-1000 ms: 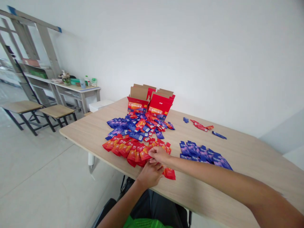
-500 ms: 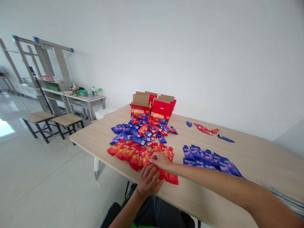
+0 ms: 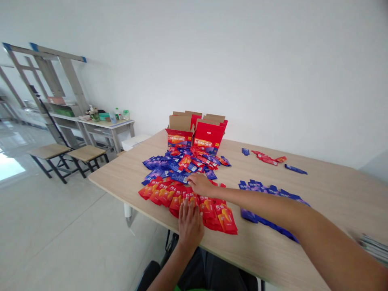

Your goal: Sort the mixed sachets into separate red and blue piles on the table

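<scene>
My left hand lies over the row of red sachets near the table's front edge, its fingers stretched out and resting on them. Just above it, my right hand reaches to the near edge of a mixed pile of red and blue sachets. Its fingers are bent together beside a blue sachet, and whatever they may pinch is hidden. More red sachets overlap to the right of my left hand. Rows of blue sachets lie to the right, partly covered by my right forearm.
Open red cartons stand behind the pile. Flat red sachets and a blue strip lie at the table's back right. Stools and a side desk are at the left.
My right hand has moved from the red sachets up toward the mixed pile. My left hand's fingers have stretched out over the red row. The view has shifted slightly.
</scene>
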Demonstrator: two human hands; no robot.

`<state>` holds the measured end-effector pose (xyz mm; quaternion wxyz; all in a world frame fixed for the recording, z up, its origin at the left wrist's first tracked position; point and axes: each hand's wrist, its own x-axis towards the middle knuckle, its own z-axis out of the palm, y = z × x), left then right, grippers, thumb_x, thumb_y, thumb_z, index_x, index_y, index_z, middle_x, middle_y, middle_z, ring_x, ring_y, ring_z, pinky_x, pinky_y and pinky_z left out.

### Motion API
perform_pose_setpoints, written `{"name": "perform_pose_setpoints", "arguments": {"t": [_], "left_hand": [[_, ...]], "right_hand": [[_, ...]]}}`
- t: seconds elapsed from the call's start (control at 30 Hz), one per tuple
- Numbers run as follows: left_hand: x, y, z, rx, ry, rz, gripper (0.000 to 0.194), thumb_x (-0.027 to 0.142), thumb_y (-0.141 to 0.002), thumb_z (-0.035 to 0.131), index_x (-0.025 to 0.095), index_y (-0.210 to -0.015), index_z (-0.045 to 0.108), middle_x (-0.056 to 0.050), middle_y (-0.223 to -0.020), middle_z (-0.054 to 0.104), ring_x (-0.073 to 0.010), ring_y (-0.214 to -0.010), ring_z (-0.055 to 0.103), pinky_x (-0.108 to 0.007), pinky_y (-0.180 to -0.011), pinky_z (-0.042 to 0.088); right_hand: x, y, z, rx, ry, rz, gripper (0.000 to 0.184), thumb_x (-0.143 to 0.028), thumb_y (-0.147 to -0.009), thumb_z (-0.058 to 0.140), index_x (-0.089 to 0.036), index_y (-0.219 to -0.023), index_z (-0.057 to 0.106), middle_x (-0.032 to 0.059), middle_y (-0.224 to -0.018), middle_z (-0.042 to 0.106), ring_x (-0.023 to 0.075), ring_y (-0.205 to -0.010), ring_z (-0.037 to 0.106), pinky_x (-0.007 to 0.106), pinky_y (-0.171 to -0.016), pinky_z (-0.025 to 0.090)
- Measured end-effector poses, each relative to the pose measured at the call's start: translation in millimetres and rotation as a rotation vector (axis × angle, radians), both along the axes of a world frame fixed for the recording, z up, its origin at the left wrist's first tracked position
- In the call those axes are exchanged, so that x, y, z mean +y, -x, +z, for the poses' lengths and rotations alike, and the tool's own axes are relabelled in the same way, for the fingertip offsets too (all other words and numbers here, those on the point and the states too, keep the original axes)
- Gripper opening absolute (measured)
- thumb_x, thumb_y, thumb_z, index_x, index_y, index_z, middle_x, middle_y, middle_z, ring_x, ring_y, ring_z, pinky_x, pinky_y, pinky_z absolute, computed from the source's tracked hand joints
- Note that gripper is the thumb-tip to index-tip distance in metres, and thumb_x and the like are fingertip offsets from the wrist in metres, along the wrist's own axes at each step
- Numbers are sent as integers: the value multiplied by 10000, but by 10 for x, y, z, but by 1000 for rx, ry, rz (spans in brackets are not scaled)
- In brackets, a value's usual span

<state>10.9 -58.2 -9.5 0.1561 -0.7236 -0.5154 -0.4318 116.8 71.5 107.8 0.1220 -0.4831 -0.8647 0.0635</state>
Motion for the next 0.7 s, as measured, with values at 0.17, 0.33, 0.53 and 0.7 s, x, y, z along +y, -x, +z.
{"name": "perform_pose_setpoints", "arguments": {"t": [0.17, 0.33, 0.53, 0.7], "left_hand": [[-1, -9, 35, -29, -24, -18, 257, 215, -957, 534, 189, -1151, 701, -88, -1379, 643, -322, -1393, 499, -513, -1142, 453], [14, -15, 46, -72, -84, -50, 273, 219, -959, 540, 201, -1185, 693, -89, -1407, 626, -299, -1416, 480, -491, -1162, 433], [20, -18, 70, -108, -94, -75, 264, 233, -961, 543, 211, -1189, 674, -87, -1419, 617, -306, -1423, 474, -513, -1149, 443], [7, -2, 85, -64, -96, -70, 288, 211, -943, 560, 194, -1214, 652, -127, -1472, 567, -341, -1471, 416, -565, -1141, 450]], "right_hand": [[471, 247, -278, 58, 123, -2, 667, -269, -882, 713, -164, -1509, 512, 170, -1544, 548, 309, -1422, 515, 449, -1185, 370], [669, 351, -476, 51, 183, -68, 786, -275, -786, 802, -177, -1507, 503, 190, -1457, 622, 392, -1354, 571, 552, -1142, 405], [775, 254, -408, 121, 195, -112, 860, -269, -682, 868, -198, -1467, 525, 168, -1409, 643, 394, -1320, 579, 542, -1114, 428], [678, 102, -308, 465, 264, -212, 683, -359, -768, 807, -217, -1386, 553, 121, -1314, 664, 289, -1198, 637, 453, -1038, 497]]}}
